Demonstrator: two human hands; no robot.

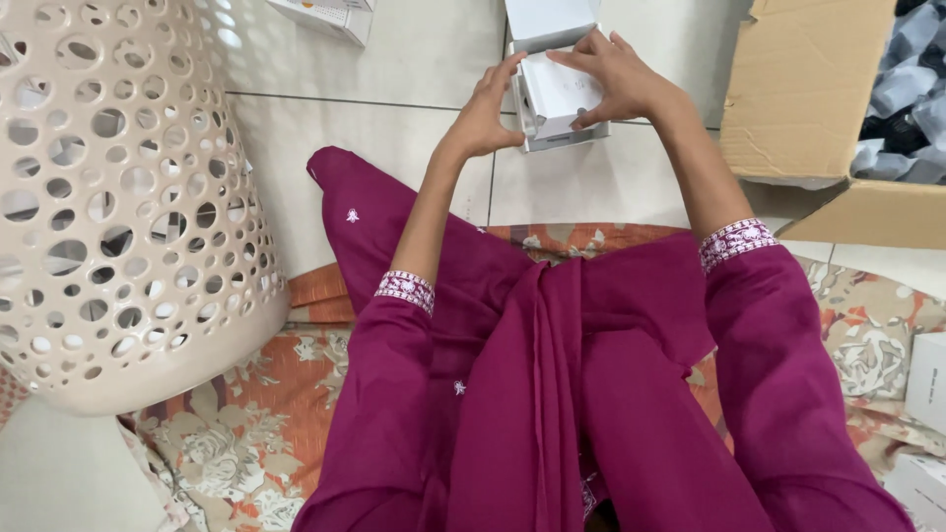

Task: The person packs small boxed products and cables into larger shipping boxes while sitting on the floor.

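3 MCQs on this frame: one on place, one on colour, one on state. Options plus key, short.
1. Where is the perforated basket?
A. to the person's left
B. to the person's right
C. on their lap

2. What colour are the sleeves?
A. blue
B. magenta
C. black

3. How is the small white box held?
A. left hand only
B. lying untouched on the floor
C. both hands on it

Key: 1 A, it fills the left edge of the view; 2 B, both sleeves are magenta with embroidered cuffs; 3 C, left hand and right hand grip it from either side above the tile floor.
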